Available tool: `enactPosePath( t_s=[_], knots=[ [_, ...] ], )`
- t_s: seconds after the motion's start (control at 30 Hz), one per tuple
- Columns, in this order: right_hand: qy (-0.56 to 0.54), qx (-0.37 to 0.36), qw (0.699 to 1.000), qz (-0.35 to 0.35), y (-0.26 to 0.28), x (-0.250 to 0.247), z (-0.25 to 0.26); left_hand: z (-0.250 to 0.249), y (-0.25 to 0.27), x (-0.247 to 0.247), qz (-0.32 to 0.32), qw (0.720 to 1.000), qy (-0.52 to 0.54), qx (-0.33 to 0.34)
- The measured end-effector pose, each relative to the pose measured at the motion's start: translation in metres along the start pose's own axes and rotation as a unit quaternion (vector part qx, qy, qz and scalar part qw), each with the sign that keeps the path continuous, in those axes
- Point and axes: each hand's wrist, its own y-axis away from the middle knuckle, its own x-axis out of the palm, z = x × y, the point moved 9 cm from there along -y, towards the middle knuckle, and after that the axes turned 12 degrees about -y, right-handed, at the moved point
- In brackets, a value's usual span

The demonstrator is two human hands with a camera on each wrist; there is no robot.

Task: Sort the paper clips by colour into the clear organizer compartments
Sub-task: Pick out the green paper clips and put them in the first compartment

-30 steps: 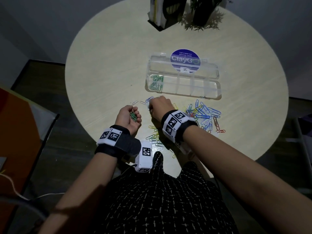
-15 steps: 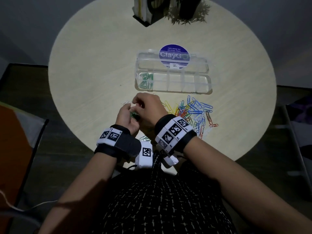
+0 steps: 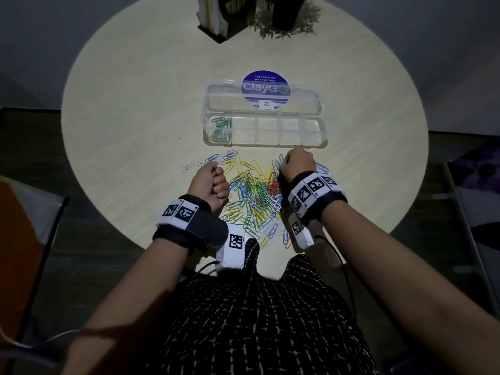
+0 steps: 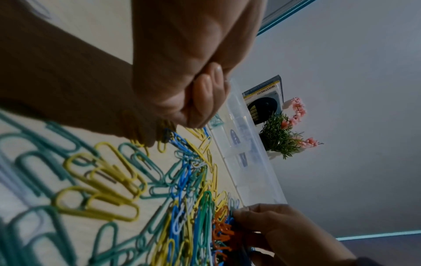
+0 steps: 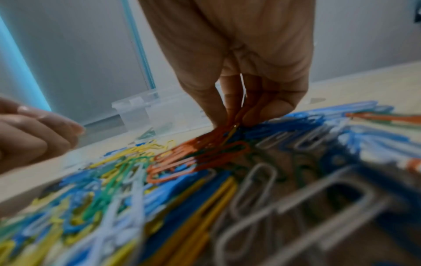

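Note:
A heap of mixed-colour paper clips [image 3: 254, 196] lies on the round table, just in front of the clear organizer [image 3: 311, 143], whose lid is folded back. Green clips [image 3: 221, 129] fill its leftmost compartment. My left hand [image 3: 209, 184] rests at the heap's left edge, curled into a tight fist [image 4: 200, 100]; what is inside is hidden. My right hand [image 3: 297, 162] reaches down into the heap's far right side. In the right wrist view its thumb and fingers [image 5: 234, 118] pinch a clip among the orange clips [image 5: 182, 162]; that clip's colour is unclear.
A dark book holder [image 3: 224, 14] and a small potted plant [image 3: 286, 17] stand at the table's far edge. A round blue sticker [image 3: 266, 87] shows under the organizer lid. An orange chair [image 3: 16, 239] is at my left, and the table [image 3: 135, 131] edge is close to my lap.
My left hand, which held green clips in its palm, has closed into a fist. My right hand left the left hand and moved right into the heap by the orange clips.

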Motion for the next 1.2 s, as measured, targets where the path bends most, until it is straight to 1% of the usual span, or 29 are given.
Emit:
enactPosePath(
  t_s=[0.1, 0.27, 0.43, 0.6, 0.7, 0.8, 0.87, 0.93, 1.0, 1.07, 1.1, 1.13, 1.2],
  knots=[
    [-0.019, 0.0, 1.0, -0.008, 0.003, -0.002, 0.0, 0.002, 0.0, -0.001, -0.005, 1.0, 0.002, 0.002],
    [-0.07, -0.019, 0.996, -0.049, 0.009, -0.012, 0.001, 0.004, 0.001, -0.008, -0.018, 1.0, 0.024, 0.007],
    [-0.099, -0.028, 0.994, -0.034, 0.018, -0.003, 0.008, 0.008, 0.001, -0.01, -0.026, 0.999, 0.029, 0.008],
    [-0.179, -0.034, 0.983, -0.018, 0.03, 0.011, 0.009, 0.007, 0.003, -0.013, -0.036, 0.999, 0.019, 0.011],
    [-0.244, -0.027, 0.969, 0.019, 0.034, 0.018, 0.005, 0.008, 0.002, -0.012, -0.037, 0.999, -0.004, 0.01],
    [-0.348, -0.011, 0.935, 0.063, 0.039, 0.024, 0.003, 0.009, 0.001, -0.005, -0.027, 0.997, -0.064, 0.021],
    [-0.38, -0.015, 0.922, 0.075, 0.042, 0.024, 0.006, 0.01, 0.0, 0.004, -0.007, 0.994, -0.103, 0.028],
    [-0.375, -0.027, 0.924, 0.076, 0.043, 0.024, 0.008, 0.011, -0.001, 0.011, 0.006, 0.992, -0.122, 0.03],
    [-0.344, -0.037, 0.937, 0.05, 0.041, 0.02, 0.006, 0.01, -0.001, 0.014, 0.0, 0.99, -0.133, 0.034],
    [-0.258, -0.045, 0.965, -0.022, 0.039, 0.008, -0.002, 0.008, -0.003, 0.011, -0.017, 0.991, -0.13, 0.039],
    [-0.208, -0.049, 0.975, -0.058, 0.039, 0.002, -0.005, 0.008, -0.005, 0.008, -0.027, 0.991, -0.123, 0.04],
    [-0.167, -0.055, 0.981, -0.079, 0.039, -0.001, -0.008, 0.008, -0.006, 0.004, -0.035, 0.992, -0.114, 0.04],
    [-0.116, -0.074, 0.988, -0.071, 0.042, 0.001, -0.007, 0.008, -0.009, -0.002, -0.047, 0.993, -0.1, 0.041]
  ],
)
